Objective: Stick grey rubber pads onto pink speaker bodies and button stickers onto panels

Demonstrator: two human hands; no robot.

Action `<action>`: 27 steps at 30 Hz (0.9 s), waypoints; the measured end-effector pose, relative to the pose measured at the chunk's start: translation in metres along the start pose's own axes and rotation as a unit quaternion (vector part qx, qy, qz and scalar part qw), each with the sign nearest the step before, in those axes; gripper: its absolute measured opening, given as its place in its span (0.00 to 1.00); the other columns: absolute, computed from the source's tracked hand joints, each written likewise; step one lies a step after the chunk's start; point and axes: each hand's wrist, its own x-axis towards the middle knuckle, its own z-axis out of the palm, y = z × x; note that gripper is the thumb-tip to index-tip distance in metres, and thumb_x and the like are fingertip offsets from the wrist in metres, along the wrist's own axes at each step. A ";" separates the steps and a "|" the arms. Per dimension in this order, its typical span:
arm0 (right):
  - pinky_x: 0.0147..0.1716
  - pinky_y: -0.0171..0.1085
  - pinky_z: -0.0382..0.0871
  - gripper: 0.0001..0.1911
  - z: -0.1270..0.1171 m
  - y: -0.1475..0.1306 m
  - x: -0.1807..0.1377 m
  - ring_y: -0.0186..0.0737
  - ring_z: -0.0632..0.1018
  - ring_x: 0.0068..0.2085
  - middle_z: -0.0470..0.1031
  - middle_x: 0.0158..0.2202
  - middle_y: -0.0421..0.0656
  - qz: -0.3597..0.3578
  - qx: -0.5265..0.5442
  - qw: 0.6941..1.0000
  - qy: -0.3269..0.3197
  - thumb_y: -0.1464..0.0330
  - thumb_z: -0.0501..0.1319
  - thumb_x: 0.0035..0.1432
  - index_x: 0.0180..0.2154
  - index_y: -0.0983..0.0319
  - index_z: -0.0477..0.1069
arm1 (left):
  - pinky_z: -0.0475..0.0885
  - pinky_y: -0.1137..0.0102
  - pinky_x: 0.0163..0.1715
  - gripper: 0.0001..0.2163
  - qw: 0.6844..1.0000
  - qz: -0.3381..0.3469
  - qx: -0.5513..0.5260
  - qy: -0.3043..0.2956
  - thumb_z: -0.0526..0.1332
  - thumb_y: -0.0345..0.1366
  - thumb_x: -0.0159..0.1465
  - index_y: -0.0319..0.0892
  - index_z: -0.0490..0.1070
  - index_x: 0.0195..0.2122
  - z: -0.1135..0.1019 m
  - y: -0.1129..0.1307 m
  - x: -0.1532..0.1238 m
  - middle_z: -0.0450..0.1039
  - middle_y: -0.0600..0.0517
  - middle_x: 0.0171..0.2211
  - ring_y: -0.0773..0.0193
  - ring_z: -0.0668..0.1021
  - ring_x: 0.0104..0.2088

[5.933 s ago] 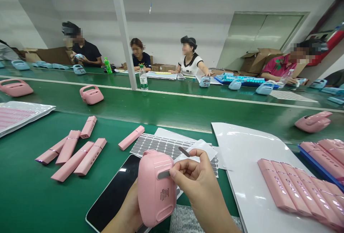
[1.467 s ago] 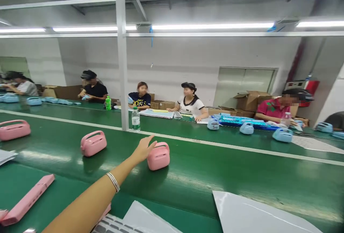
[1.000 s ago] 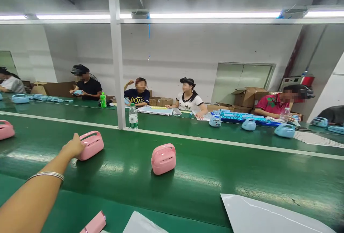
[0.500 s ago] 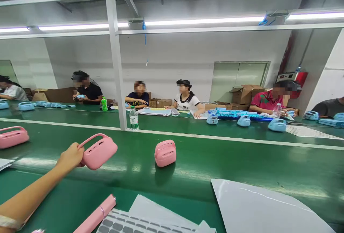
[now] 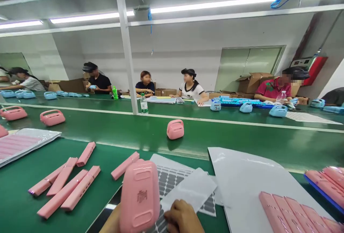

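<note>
Close to the camera at the bottom edge, my left hand [image 5: 112,223] holds up a pink handled device [image 5: 139,197], its flat face toward me. Only a part of that hand shows beneath the device. My right hand [image 5: 182,220] is beside it, fingers curled, knuckles up, over a sheet of grey oval stickers [image 5: 172,177]; what it holds, if anything, is hidden. A loose white backing paper [image 5: 189,188] lies on the sticker sheet. Another pink device [image 5: 175,129] stands on the green conveyor belt [image 5: 242,143] beyond.
Several pink bars [image 5: 67,186] lie at the left and more on a white sheet [image 5: 247,179] at the right, beside a blue tray [image 5: 319,186]. A dark phone [image 5: 103,213] lies under my left hand. Co-workers sit across the belt with blue devices [image 5: 245,107].
My left hand reached out to the belt, took a pink device by its handle and brought it back close to me. The view dropped to the table; my right hand came into view.
</note>
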 end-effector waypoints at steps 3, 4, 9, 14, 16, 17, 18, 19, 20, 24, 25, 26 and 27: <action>0.39 0.40 0.65 0.08 0.004 -0.008 0.004 0.45 0.74 0.40 0.76 0.34 0.44 0.077 0.030 0.996 0.010 0.77 0.64 0.50 0.32 0.59 0.77 | 0.72 0.71 0.27 0.03 0.998 -0.055 -0.040 0.017 0.61 0.31 0.57 0.38 0.70 0.31 0.005 -0.032 0.000 0.73 0.51 0.29 0.66 0.75 0.28; 0.39 0.40 0.64 0.09 0.006 -0.011 0.005 0.46 0.74 0.39 0.76 0.34 0.44 0.103 0.041 0.994 0.016 0.78 0.63 0.50 0.31 0.59 0.77 | 0.71 0.72 0.25 0.02 0.996 -0.065 -0.062 0.027 0.62 0.27 0.54 0.38 0.69 0.28 0.005 -0.039 0.001 0.73 0.52 0.26 0.67 0.74 0.25; 0.35 0.40 0.61 0.08 0.006 -0.023 0.010 0.47 0.74 0.37 0.76 0.31 0.46 0.188 0.098 0.977 0.035 0.80 0.61 0.47 0.26 0.63 0.75 | 0.71 0.73 0.23 0.05 0.989 -0.074 -0.123 0.047 0.61 0.22 0.52 0.38 0.70 0.24 0.000 -0.047 0.007 0.73 0.53 0.21 0.67 0.74 0.22; 0.28 0.33 0.63 0.08 -0.004 -0.016 0.014 0.38 0.74 0.29 0.74 0.26 0.40 0.175 0.192 0.965 0.031 0.78 0.56 0.50 0.28 0.62 0.71 | 0.71 0.74 0.22 0.05 0.985 -0.084 -0.148 0.039 0.61 0.23 0.52 0.37 0.70 0.22 -0.001 -0.042 0.003 0.72 0.52 0.19 0.67 0.73 0.21; 0.29 0.32 0.64 0.08 -0.008 -0.010 0.019 0.38 0.74 0.30 0.74 0.27 0.39 0.166 0.222 0.960 0.049 0.76 0.55 0.53 0.32 0.62 0.71 | 0.71 0.74 0.22 0.05 0.982 -0.086 -0.160 0.044 0.60 0.22 0.52 0.37 0.70 0.23 0.000 -0.042 0.002 0.73 0.52 0.20 0.68 0.73 0.21; 0.31 0.33 0.65 0.08 -0.009 -0.007 0.022 0.38 0.74 0.31 0.74 0.28 0.40 0.164 0.232 0.957 0.060 0.75 0.55 0.53 0.33 0.62 0.71 | 0.71 0.74 0.22 0.05 0.981 -0.087 -0.166 0.046 0.60 0.22 0.53 0.38 0.70 0.24 0.000 -0.042 0.002 0.73 0.52 0.20 0.68 0.73 0.21; 0.32 0.34 0.66 0.07 -0.009 -0.005 0.024 0.39 0.74 0.32 0.74 0.29 0.40 0.164 0.238 0.955 0.071 0.73 0.55 0.53 0.34 0.62 0.71 | 0.71 0.74 0.22 0.05 0.980 -0.089 -0.171 0.048 0.59 0.22 0.53 0.38 0.70 0.25 -0.001 -0.042 0.003 0.73 0.52 0.21 0.67 0.73 0.21; 0.33 0.35 0.66 0.07 -0.008 -0.004 0.027 0.40 0.74 0.32 0.74 0.29 0.41 0.165 0.240 0.953 0.081 0.72 0.55 0.54 0.33 0.61 0.71 | 0.71 0.74 0.22 0.06 0.979 -0.091 -0.176 0.050 0.59 0.21 0.53 0.38 0.70 0.27 -0.002 -0.042 0.003 0.73 0.52 0.21 0.67 0.74 0.21; 0.34 0.37 0.65 0.06 -0.007 -0.004 0.028 0.41 0.74 0.33 0.74 0.29 0.41 0.167 0.239 0.952 0.091 0.71 0.56 0.53 0.31 0.61 0.72 | 0.71 0.74 0.22 0.07 0.978 -0.092 -0.180 0.052 0.58 0.21 0.53 0.38 0.71 0.29 -0.003 -0.043 0.004 0.73 0.53 0.21 0.67 0.74 0.21; 0.39 0.41 0.63 0.07 0.007 -0.012 0.027 0.44 0.72 0.37 0.72 0.35 0.45 0.180 0.223 0.949 0.132 0.73 0.56 0.52 0.29 0.60 0.72 | 0.71 0.74 0.21 0.11 0.975 -0.097 -0.193 0.055 0.57 0.20 0.54 0.38 0.71 0.36 -0.005 -0.044 0.006 0.74 0.53 0.21 0.67 0.74 0.21; 0.39 0.40 0.64 0.09 0.011 -0.015 0.025 0.44 0.72 0.37 0.72 0.36 0.45 0.182 0.224 0.948 0.134 0.74 0.55 0.52 0.33 0.60 0.72 | 0.71 0.73 0.21 0.11 0.974 -0.098 -0.196 0.054 0.56 0.20 0.54 0.38 0.71 0.37 -0.006 -0.044 0.006 0.74 0.53 0.21 0.67 0.74 0.21; 0.38 0.40 0.64 0.13 0.015 -0.019 0.023 0.44 0.72 0.36 0.72 0.36 0.45 0.184 0.227 0.947 0.131 0.76 0.55 0.51 0.39 0.60 0.71 | 0.72 0.73 0.22 0.12 0.974 -0.099 -0.199 0.052 0.56 0.20 0.55 0.39 0.71 0.38 -0.005 -0.044 0.006 0.74 0.53 0.21 0.67 0.75 0.21; 0.38 0.40 0.64 0.19 0.018 -0.022 0.021 0.44 0.72 0.36 0.72 0.35 0.44 0.186 0.232 0.947 0.125 0.77 0.55 0.49 0.45 0.61 0.68 | 0.72 0.73 0.22 0.13 0.973 -0.099 -0.201 0.050 0.56 0.20 0.55 0.39 0.71 0.39 -0.005 -0.044 0.005 0.73 0.53 0.21 0.67 0.75 0.21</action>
